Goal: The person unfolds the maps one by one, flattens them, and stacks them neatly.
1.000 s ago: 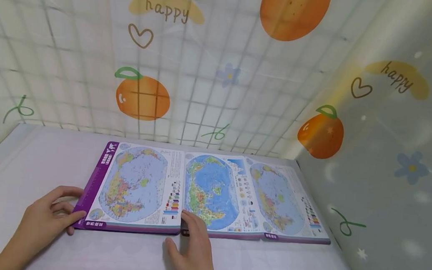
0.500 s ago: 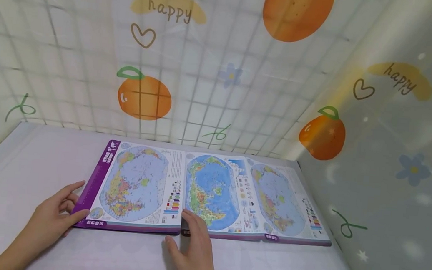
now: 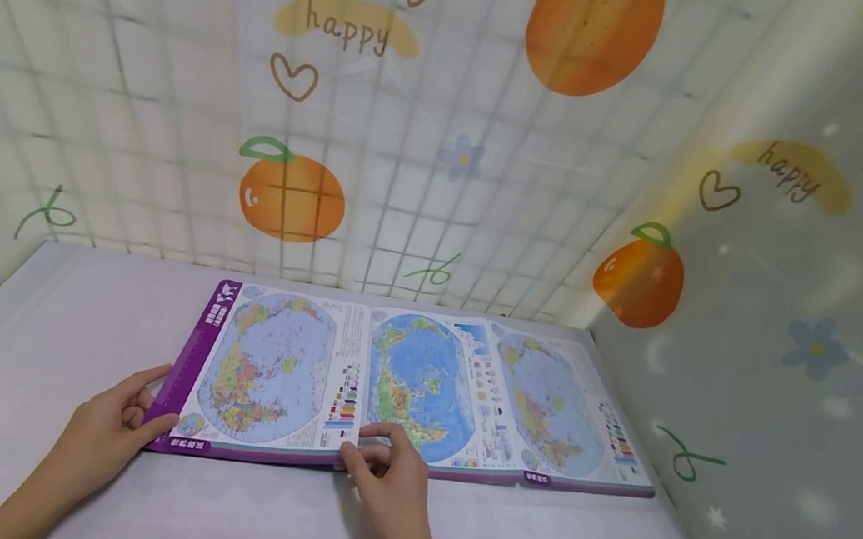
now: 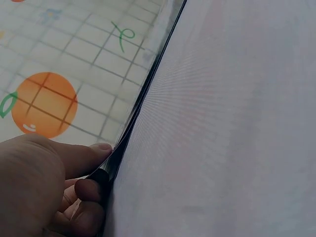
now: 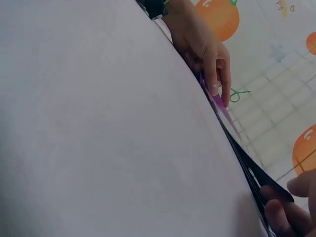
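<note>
the table is whitish. on it, side by side in a row from left to right, lie a purple-edged world map, its near right corner raised, a bright blue world map and a paler world map.

Fine print on the left map is too small to read. The right wrist view cuts off the right grip; the head view crops a large orange.
</note>
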A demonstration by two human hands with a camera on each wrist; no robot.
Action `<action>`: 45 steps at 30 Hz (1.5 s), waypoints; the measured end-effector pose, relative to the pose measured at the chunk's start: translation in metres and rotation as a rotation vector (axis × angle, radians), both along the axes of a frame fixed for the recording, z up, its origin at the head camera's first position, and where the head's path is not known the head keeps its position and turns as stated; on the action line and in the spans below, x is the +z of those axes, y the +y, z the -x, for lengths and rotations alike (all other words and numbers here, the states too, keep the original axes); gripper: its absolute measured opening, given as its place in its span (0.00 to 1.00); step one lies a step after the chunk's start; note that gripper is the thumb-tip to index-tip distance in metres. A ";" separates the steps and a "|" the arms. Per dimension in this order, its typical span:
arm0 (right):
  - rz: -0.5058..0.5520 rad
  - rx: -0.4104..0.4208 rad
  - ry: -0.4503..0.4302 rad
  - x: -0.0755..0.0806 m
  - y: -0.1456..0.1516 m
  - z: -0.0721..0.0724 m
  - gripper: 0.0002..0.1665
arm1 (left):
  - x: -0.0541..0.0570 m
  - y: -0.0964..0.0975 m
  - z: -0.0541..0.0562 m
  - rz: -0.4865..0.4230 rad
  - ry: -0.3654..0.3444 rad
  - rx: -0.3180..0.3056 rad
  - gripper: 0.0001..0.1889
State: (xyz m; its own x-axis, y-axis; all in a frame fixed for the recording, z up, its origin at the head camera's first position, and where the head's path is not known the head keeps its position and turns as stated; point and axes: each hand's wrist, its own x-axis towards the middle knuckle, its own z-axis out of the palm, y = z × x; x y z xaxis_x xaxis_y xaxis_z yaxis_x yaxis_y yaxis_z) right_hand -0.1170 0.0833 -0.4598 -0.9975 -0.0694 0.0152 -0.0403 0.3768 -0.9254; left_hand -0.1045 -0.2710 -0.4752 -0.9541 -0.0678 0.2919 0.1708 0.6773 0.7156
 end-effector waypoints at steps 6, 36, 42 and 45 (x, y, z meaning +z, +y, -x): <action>0.011 0.020 -0.036 -0.001 0.000 0.002 0.21 | 0.000 0.000 0.001 0.013 0.012 0.000 0.35; -0.048 0.136 0.061 -0.005 0.006 -0.002 0.13 | -0.003 0.003 0.000 0.010 0.028 0.007 0.31; -0.026 0.135 0.098 -0.005 0.005 -0.003 0.11 | -0.003 0.001 -0.002 0.021 0.028 0.010 0.31; -0.011 0.129 0.115 -0.005 0.005 -0.004 0.11 | -0.002 0.001 -0.002 0.018 0.019 0.006 0.31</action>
